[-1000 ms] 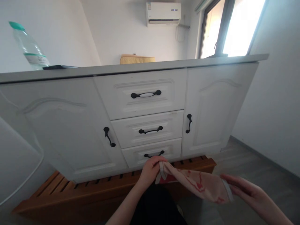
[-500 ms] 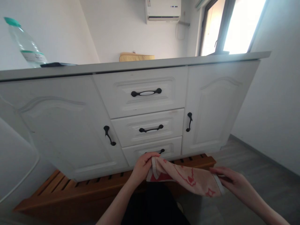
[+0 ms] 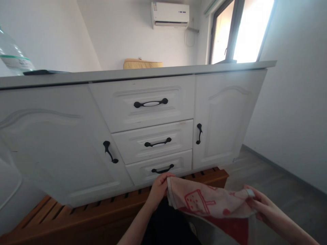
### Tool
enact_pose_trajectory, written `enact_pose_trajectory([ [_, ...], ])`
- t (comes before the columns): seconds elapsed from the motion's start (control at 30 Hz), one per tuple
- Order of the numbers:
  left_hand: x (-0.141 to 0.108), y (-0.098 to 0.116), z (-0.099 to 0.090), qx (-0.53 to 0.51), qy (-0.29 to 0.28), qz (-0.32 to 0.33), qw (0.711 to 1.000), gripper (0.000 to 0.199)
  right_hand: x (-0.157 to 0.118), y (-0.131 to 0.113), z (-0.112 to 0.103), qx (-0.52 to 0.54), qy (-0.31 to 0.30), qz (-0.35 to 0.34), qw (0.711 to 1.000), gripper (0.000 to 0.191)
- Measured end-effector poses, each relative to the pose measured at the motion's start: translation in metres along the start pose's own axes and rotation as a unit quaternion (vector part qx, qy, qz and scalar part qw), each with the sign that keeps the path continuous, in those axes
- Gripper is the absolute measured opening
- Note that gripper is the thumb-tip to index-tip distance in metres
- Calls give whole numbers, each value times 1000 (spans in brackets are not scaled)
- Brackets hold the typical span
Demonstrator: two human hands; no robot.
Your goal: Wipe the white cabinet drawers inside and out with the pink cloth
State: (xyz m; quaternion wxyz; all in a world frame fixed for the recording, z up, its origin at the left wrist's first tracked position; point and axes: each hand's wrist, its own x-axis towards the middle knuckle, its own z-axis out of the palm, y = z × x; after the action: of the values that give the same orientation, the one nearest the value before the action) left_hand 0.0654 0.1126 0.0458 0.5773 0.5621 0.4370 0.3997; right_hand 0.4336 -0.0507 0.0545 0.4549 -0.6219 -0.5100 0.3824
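Note:
A pink cloth (image 3: 212,200) with red printed figures and a pale hem hangs stretched between my two hands. My left hand (image 3: 159,187) pinches its left corner, just below the lowest drawer's handle. At the other end my right hand (image 3: 260,202) grips the opposite edge, where a small pale tag or folded hem shows at the fingers. The cloth sags in the middle, and a darker red part of it drops down toward the lower right.
Before me stands a white cabinet (image 3: 153,115) with drawers, doors and black handles, on a slatted wooden bench (image 3: 48,214). On its top are a plastic bottle (image 3: 15,58) and a flat dark object (image 3: 43,72). Grey floor (image 3: 251,163) lies at right.
The cloth has been spread wider, showing more of its print and the red part below. My right hand has moved slightly right and down. The view has shifted right.

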Motion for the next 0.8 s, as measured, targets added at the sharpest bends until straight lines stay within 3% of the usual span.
enact_pose_trajectory([
  [0.13,4,1,3,-40,-16,-11,999,32,-10,-13,-11,15,-92,25,995,47],
  [0.3,7,28,-2,-60,-57,-16,996,28,-22,-39,-22,-64,-178,-43,981,24],
  [0.43,6,43,6,-89,-91,-17,992,29,-32,-58,-16,-130,-165,-35,977,33],
  [0.53,8,40,13,-126,-85,-24,988,26,-36,-65,-10,-163,-199,-49,965,37],
  [0.67,11,32,18,-151,-57,-30,986,25,-35,-57,-7,-193,-206,-96,955,39],
  [0.8,9,28,18,-171,-55,-42,983,27,-27,-47,-4,-169,-163,-68,970,45],
])
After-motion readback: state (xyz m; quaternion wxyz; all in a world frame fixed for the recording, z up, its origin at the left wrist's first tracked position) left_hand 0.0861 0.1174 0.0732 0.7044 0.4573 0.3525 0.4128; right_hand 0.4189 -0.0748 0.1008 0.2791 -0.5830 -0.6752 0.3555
